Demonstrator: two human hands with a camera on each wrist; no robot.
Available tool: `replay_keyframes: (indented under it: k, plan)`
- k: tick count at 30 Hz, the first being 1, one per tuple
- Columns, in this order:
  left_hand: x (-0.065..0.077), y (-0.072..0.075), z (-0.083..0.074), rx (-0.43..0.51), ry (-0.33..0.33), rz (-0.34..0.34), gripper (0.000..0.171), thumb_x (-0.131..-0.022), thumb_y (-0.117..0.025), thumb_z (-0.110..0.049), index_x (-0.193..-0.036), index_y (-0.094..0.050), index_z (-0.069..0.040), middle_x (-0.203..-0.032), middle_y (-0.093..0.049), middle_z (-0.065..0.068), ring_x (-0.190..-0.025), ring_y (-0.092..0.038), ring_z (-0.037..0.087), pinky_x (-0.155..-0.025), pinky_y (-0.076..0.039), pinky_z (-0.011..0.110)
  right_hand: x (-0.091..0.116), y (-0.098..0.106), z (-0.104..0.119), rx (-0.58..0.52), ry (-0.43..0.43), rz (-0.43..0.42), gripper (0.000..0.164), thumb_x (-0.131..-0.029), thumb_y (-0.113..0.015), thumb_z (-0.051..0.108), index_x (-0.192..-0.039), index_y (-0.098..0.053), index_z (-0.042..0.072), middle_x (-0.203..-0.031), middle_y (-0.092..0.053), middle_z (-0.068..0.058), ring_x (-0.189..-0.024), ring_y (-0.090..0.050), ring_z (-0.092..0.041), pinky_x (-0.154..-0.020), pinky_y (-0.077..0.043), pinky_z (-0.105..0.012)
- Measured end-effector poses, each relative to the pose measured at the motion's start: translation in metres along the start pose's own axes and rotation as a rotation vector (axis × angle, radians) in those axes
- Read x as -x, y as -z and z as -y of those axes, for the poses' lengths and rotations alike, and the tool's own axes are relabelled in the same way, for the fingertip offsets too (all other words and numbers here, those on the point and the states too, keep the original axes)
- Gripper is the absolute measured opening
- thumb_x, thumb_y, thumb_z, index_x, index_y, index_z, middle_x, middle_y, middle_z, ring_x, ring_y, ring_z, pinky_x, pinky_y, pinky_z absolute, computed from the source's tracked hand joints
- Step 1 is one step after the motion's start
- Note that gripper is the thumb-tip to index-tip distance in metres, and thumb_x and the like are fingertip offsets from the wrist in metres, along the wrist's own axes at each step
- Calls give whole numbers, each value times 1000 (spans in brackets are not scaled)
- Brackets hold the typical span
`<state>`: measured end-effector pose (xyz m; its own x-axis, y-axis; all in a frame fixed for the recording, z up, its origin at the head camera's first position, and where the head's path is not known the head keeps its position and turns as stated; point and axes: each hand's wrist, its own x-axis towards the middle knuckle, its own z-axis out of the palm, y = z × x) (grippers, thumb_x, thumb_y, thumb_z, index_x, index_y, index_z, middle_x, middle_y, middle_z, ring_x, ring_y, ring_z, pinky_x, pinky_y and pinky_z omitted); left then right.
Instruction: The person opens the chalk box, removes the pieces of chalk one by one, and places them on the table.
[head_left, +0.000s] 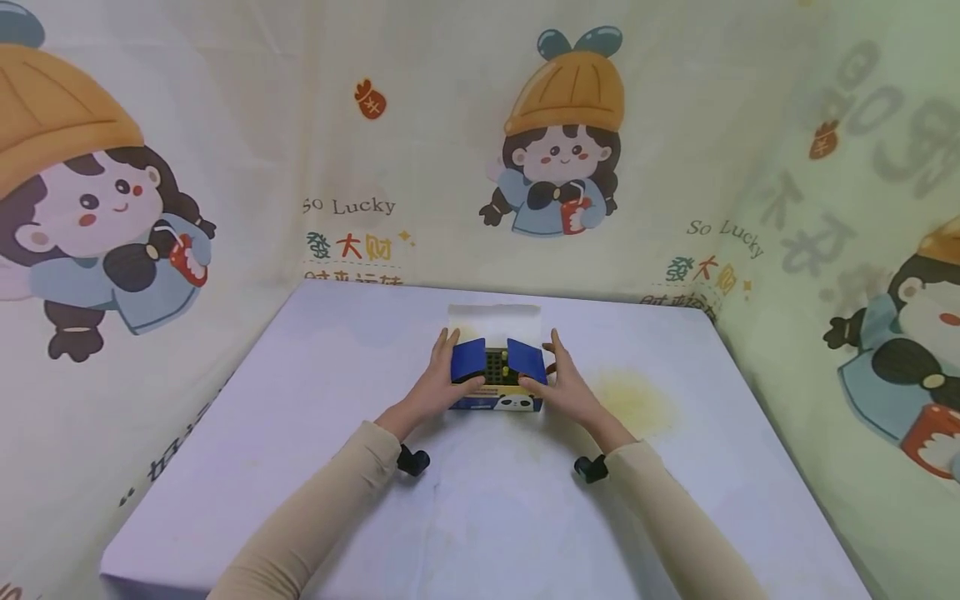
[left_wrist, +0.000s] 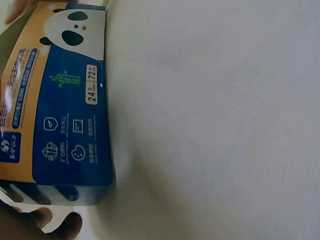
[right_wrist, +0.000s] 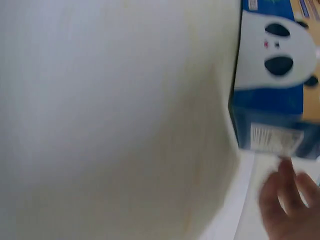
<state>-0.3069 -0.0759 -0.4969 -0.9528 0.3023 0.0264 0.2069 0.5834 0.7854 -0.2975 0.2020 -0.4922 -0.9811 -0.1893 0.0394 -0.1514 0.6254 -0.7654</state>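
Note:
A blue-and-yellow cardboard box (head_left: 483, 403) with a panda print stands on the table, its white lid raised at the back. Between its left blue flap (head_left: 469, 358) and right blue flap (head_left: 527, 360), a dark tray (head_left: 492, 367) with rows of holes and a few yellow pieces shows. My left hand (head_left: 437, 385) is at the left end, its thumb at the left flap's front edge and its fingers extended beyond the side. My right hand (head_left: 567, 385) mirrors it on the right flap. Blurred right fingers (right_wrist: 287, 192) reach the barcode end in the right wrist view.
A white cloth covers the table (head_left: 510, 517), with a yellowish patch (head_left: 633, 402) right of the box. Printed cloth walls (head_left: 435, 167) with cartoon figures enclose the back and sides. Small black devices (head_left: 591, 469) sit at both wrists.

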Motion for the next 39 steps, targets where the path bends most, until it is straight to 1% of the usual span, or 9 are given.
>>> replay_keyframes:
  k: [5,8,11,14,19,24,28,34,39]
  plan:
    - [0,0,-7,-36,-55,-71,104,-94,-70,-55,-168,-2,-28,-174,15,5,-157,-19,43,-118,-27,69,0,-4,7,124,130,-175,125,-82,-87,50,-169,-2,22,-169,-22,-14,-141,-43,-39,-110,-42,-64]
    - [0,1,-9,-78,-94,-132,98,-96,-71,-46,-168,-9,-22,-174,10,9,-153,-28,47,-117,-23,73,0,-4,9,192,193,-217,122,-81,-88,48,-169,-8,20,-169,-21,-16,-144,-39,-40,-113,-38,-66]
    - [0,4,-9,-109,-125,-187,92,-96,-72,-37,-167,-15,-18,-174,5,13,-146,-39,49,-115,-26,74,0,-3,12,234,226,-237,118,-82,-87,47,-168,-13,18,-168,-23,-17,-142,-40,-41,-113,-36,-67]
    - [0,6,-10,-105,-155,-221,89,-96,-71,-31,-166,-19,-15,-174,0,15,-144,-41,49,-113,-28,76,1,-1,14,240,239,-244,113,-84,-86,44,-168,-15,16,-167,-25,-18,-138,-43,-40,-112,-37,-67]
    - [3,10,-10,-87,-220,-274,79,-99,-65,-26,-164,-22,-14,-173,-7,15,-150,-33,45,-114,-27,75,2,2,15,196,255,-267,104,-88,-84,37,-167,-19,16,-167,-26,-17,-138,-44,-39,-111,-37,-66]
    - [5,15,-11,-94,-341,-396,65,-101,-59,-13,-159,-31,-7,-169,-20,17,-152,-31,41,-117,-31,67,3,5,15,139,312,-318,87,-94,-74,25,-165,-25,13,-165,-30,-16,-135,-46,-39,-108,-39,-64]
    - [7,19,-9,-113,-425,-472,56,-100,-53,0,-154,-37,-4,-162,-32,17,-149,-35,37,-118,-35,58,4,6,14,127,398,-404,74,-96,-68,14,-161,-33,8,-160,-37,-18,-135,-46,-40,-110,-38,-62]
    - [10,23,0,-166,-512,-565,51,-95,-50,11,-144,-47,-1,-149,-47,20,-139,-44,35,-113,-40,52,6,10,10,251,557,-569,52,-91,-64,-1,-142,-57,6,-150,-50,-17,-134,-46,-41,-104,-37,-62]
    - [13,26,10,-178,-530,-623,49,-92,-55,11,-140,-50,1,-142,-52,19,-135,-45,36,-113,-38,50,7,13,3,325,569,-586,30,-88,-62,-7,-112,-73,7,-134,-62,-13,-127,-52,-39,-102,-37,-62]
